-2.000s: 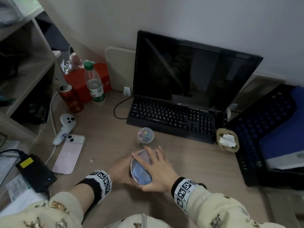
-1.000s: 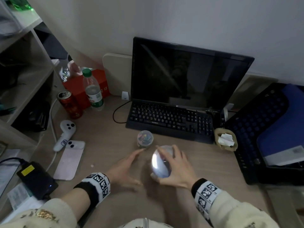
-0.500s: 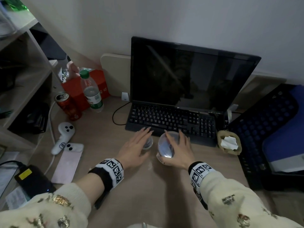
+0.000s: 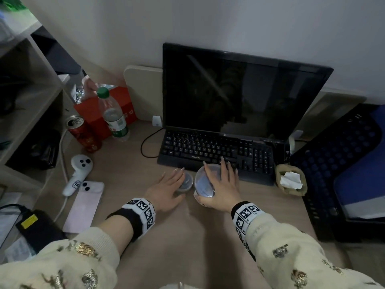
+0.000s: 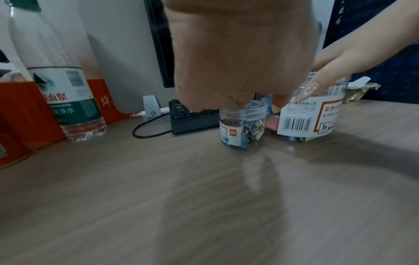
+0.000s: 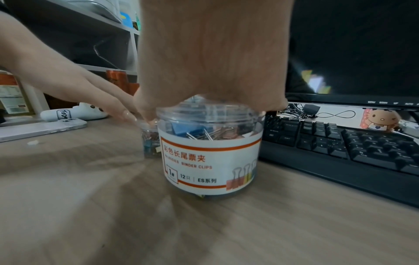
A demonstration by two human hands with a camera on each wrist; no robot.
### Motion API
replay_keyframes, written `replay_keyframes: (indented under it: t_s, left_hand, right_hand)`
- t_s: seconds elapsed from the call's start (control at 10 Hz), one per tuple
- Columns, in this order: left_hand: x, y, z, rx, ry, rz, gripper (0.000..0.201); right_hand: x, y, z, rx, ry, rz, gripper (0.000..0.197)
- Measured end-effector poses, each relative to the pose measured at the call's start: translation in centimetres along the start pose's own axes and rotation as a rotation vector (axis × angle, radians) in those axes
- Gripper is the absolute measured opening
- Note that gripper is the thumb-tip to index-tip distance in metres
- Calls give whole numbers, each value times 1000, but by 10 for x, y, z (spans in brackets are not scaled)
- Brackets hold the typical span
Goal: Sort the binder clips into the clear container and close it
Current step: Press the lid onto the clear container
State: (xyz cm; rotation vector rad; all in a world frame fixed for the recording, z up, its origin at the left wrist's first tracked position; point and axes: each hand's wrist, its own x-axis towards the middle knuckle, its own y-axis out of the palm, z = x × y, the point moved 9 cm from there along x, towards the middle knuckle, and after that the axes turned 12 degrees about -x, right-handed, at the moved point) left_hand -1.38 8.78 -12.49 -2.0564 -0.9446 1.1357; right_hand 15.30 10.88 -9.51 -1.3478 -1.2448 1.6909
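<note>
A large clear container with a binder-clip label stands upright on the desk just in front of the keyboard, lid on, with coloured binder clips inside. My right hand covers its lid, with the thumb pressed against its side. Touching it on the left is a small clear jar of tiny clips, also lidded. My left hand rests on that jar's lid with fingers stretched out. In the wrist views the large container and the small jar stand side by side.
A black keyboard and monitor stand right behind the containers. To the left lie a pink phone, a white controller, a red can and a water bottle. A paper tray and dark crate sit right.
My right hand carried the large container away from me and stood it beside the small jar by the keyboard. My left hand let go of it and settled on the small jar.
</note>
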Motion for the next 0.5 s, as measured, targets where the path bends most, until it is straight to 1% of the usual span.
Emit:
replay_keyframes:
  t_s: [0.1, 0.2, 0.3, 0.4, 0.5]
  left_hand:
    - [-2, -4, -5, 30, -27, 31, 73]
    - [-2, -8, -11, 61, -69, 93, 75]
    - [1, -20, -17, 55, -126, 149, 77]
    - [0, -37, -32, -8, -130, 142, 79]
    - [-8, -61, -46, -101, -107, 61, 77]
  right_hand:
    - [-4, -6, 3, -97, 11, -34, 102]
    - [-8, -10, 8, -254, 34, -78, 96]
    - [-11, -13, 11, -317, 77, -32, 94]
    - [-16, -15, 15, -328, 68, 19, 89]
    - [-19, -23, 16, -296, 24, 53, 85]
